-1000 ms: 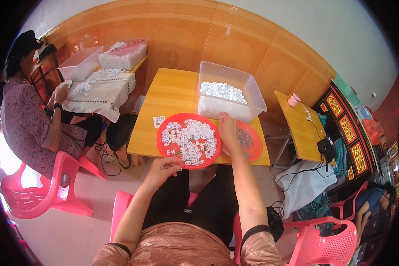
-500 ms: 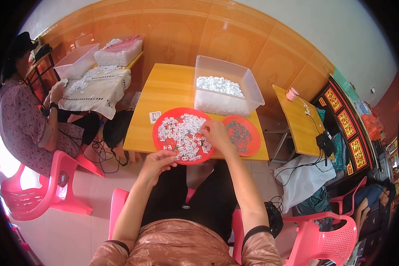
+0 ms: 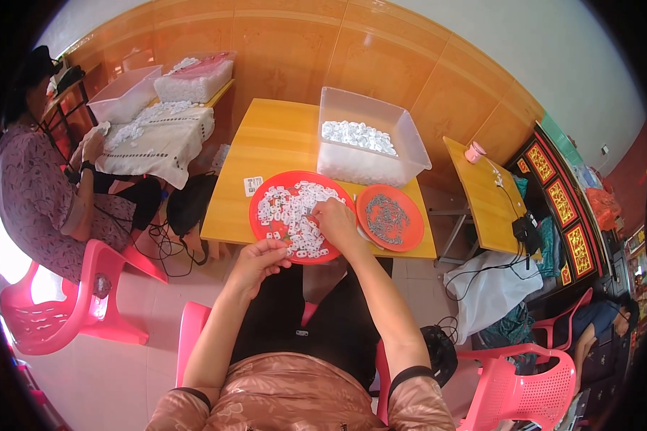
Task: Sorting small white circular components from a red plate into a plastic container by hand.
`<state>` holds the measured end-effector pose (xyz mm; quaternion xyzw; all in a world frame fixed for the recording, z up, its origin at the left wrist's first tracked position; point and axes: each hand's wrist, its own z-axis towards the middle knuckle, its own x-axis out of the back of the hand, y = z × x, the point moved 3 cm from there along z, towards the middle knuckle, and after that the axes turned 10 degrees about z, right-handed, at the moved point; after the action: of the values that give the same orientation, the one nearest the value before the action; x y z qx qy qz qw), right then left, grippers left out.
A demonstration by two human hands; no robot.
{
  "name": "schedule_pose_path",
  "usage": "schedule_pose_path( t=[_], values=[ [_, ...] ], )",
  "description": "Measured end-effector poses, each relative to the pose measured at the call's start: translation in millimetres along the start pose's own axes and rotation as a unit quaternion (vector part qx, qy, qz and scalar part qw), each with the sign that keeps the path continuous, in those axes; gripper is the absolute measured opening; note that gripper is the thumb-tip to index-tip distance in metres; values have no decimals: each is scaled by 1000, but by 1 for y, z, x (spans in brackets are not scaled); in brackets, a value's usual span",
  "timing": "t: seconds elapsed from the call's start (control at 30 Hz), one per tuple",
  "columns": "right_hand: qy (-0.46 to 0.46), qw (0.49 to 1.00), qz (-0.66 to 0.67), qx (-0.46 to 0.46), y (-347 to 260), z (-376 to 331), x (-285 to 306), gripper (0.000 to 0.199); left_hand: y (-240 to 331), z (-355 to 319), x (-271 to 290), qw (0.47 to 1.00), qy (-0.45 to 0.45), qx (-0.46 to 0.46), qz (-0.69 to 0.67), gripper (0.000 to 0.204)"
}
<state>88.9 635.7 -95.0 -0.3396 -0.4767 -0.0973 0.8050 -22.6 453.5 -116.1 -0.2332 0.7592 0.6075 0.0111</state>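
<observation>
My left hand [image 3: 261, 264] is at the near edge of a red round tray [image 3: 255, 228], thumb and forefinger pinched together. A bit of white shows at those fingertips, too small to make out. Many small white plastic pieces with holes [image 3: 284, 207] lie heaped and scattered in the tray. Over the tray's right side is my right hand [image 3: 336, 221], fingers closed and pointing down among the pieces; what they grip is hidden. Right of it, an orange-red plate [image 3: 412, 223] holds a pile of small grey metal parts [image 3: 387, 219].
Behind the tray, a clear plastic bin [image 3: 410, 161] of white pieces stands on the yellow table [image 3: 237, 161]. A label card [image 3: 253, 186] lies left. A seated co-worker [image 3: 43, 179] handles white pieces at a cloth-covered table [image 3: 169, 140]. Pink chairs [image 3: 86, 309] stand around; another person [image 3: 597, 323] is far right.
My right hand has moved a little left, from the tray's right rim further over the white pieces. My left hand stays pinched at the near edge, slightly shifted.
</observation>
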Motion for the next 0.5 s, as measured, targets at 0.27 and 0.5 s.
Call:
schedule_pose_path(
  t=[0.27,0.5],
  values=[
    [21,1000,-23,-2,1,-4,9,12,5,-2,0,1000,-9,-9,-26,13],
    [4,999,27,-21,3,-4,0,12,10,-4,-5,1000,-20,-20,0,20]
  ],
)
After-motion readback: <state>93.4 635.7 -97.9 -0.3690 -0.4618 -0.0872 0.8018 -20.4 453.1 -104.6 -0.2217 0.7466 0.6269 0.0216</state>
